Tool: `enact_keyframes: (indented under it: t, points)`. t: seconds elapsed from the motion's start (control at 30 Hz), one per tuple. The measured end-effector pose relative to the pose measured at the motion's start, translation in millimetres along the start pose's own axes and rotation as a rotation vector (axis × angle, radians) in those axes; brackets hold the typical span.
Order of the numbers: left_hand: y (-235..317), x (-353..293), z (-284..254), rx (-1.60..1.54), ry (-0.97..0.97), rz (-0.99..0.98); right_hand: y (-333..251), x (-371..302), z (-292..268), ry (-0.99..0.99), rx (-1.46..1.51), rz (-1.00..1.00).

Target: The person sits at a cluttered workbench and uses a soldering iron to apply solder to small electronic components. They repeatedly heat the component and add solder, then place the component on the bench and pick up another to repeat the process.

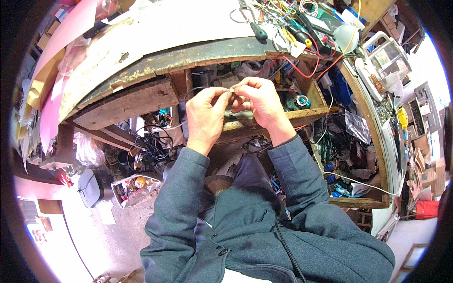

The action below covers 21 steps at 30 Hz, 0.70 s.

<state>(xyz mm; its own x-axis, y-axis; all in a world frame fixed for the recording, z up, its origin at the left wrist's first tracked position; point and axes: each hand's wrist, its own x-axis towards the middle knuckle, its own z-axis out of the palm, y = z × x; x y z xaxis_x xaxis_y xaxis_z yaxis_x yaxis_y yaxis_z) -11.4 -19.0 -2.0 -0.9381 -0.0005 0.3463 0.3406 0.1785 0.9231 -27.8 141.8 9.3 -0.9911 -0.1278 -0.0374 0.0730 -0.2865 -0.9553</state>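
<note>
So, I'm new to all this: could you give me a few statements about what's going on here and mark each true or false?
1. The left hand and right hand are raised close together, with an open drawer showing behind them. True.
2. The right hand hangs loose at the person's side. False: its fingers meet those of the left hand at a small pale piece.
3. A dark green handle lies on the bench top. True.
4. The tangle of black cable lies on the bench top. False: the tangle is below it, on the left.
5. The person's sleeves are bright red. False: the sleeves are dark grey-blue.
</note>
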Motion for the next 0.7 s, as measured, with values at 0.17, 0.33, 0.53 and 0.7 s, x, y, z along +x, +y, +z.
enact_keyframes:
  t: [0.17, 0.33, 0.53, 0.7]
  points:
    - [-0.3, -0.2, -0.5, -0.015, -0.003, 0.002, 1.0, -1.6, 0.6, 0.000, -0.012, -0.026]
    - [0.7, -0.1, 0.0, -0.008, -0.001, 0.002, 1.5, -1.6, -0.3, 0.009, -0.026, -0.025]
    - [2.5, -0.5, 0.4, -0.014, 0.008, 0.001, 2.8, -2.8, 1.2, 0.031, -0.060, -0.049]
    - [0.3, -0.1, 1.2, -0.005, 0.011, 0.002, 3.1, -2.9, 1.5, 0.029, -0.064, -0.063]
